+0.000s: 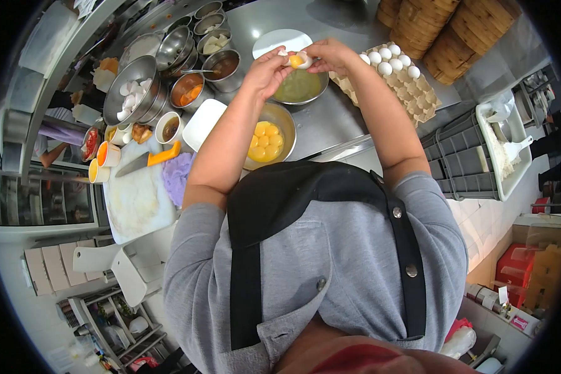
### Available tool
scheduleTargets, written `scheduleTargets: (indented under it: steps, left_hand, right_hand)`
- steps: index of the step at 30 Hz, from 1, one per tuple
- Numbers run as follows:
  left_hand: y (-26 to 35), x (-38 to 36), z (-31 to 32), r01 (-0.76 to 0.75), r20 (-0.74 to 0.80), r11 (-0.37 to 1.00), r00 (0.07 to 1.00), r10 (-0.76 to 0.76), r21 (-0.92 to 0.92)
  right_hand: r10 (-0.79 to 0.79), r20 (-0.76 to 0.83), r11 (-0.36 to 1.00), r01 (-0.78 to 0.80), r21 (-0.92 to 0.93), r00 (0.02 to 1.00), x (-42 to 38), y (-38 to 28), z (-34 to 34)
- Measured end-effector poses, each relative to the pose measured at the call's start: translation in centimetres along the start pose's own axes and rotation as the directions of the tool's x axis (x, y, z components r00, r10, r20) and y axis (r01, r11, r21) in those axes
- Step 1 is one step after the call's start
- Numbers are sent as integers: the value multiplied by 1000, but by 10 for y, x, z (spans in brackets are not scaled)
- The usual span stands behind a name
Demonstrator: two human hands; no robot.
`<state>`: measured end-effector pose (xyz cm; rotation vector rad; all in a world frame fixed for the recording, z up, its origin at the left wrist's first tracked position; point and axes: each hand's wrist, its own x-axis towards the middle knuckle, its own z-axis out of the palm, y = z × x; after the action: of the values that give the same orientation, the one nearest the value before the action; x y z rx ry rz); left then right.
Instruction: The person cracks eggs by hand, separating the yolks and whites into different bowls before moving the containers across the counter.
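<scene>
Right now, my head feed puts both bare hands at the top centre of the frame, above a steel bowl [321,93] of pale egg white [300,86]. The left hand [268,70] is closed by its fingertips on one side of a cracked egg [304,60], and the right hand [331,56] pinches the other side, so I read both as gripping shell. An orange-yellow yolk [295,62] shows at the opening between the white shell pieces; which piece bears it, I can't tell from this angle. Just below and to the left I have a second bowl [288,123] holding several whole yolks [266,143], the left forearm passing beside its edge. At upper right, past the right forearm, a cardboard egg tray [421,100] has white eggs [386,67] grouped toward its upper end, near stacked bamboo steamers [470,37]. A white plate [282,40] lies just beyond the hands. Over in the upper left I make out a large steel bowl of eggshells [133,96], among smaller metal bowls, and below it, at centre left, a white cutting board [137,209] with an orange-handled knife [163,154] and a crumpled purple bundle [178,176].
</scene>
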<state>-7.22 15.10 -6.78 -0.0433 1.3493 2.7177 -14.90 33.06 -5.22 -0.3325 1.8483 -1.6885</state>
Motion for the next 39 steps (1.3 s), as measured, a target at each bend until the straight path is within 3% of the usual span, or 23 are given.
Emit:
scheduleTargets:
  steps: [6,15,19,21,25,27,28,30,32,34,36,38,39]
  left_hand:
    - [4,-1,-3,5,-31,1000,1000,-5,-15]
    - [0,-6,-7,30,-23,998,999,-31,-52]
    - [-9,0,-19,55,-17,999,998,-55,0]
    - [-13,3,-26,115,-53,984,993,-108,138]
    - [-16,-2,-17,98,-107,961,992,-73,260]
    - [-14,-4,-12,70,-146,809,989,20,584]
    - [-14,-1,-16,68,-145,812,989,21,580]
    - [-11,3,-22,-39,-43,433,983,178,901]
    - [-3,-2,-18,5,-69,492,991,113,870]
    - [6,-8,-10,52,-91,548,995,44,835]
    - [9,-12,-8,35,-85,777,996,23,629]
    - [14,-12,-8,55,-64,832,998,-23,552]
    - [16,-11,-9,56,-33,903,998,-46,425]
  right_hand:
    - [-56,91,966,31,257,994,-2,19,4]
    - [-107,130,903,42,427,986,-15,5,2]
    - [-134,101,918,85,387,986,-20,-21,-1]
    - [-235,141,940,188,284,962,-20,-41,-6]
    - [-308,107,921,268,284,945,-30,-80,-12]
    - [-331,111,922,297,247,937,-39,-90,-11]
    - [-353,115,922,324,214,929,-41,-92,-11]
    - [-340,115,929,315,193,933,-39,-81,-10]
    - [-210,139,972,191,138,968,-34,-61,-7]
    - [-175,150,977,153,147,973,-27,-50,-7]
    - [-139,140,986,125,107,980,-29,-44,-3]
    - [-133,130,986,118,116,983,-28,-43,-3]
    - [-130,120,986,115,123,984,-28,-44,-3]
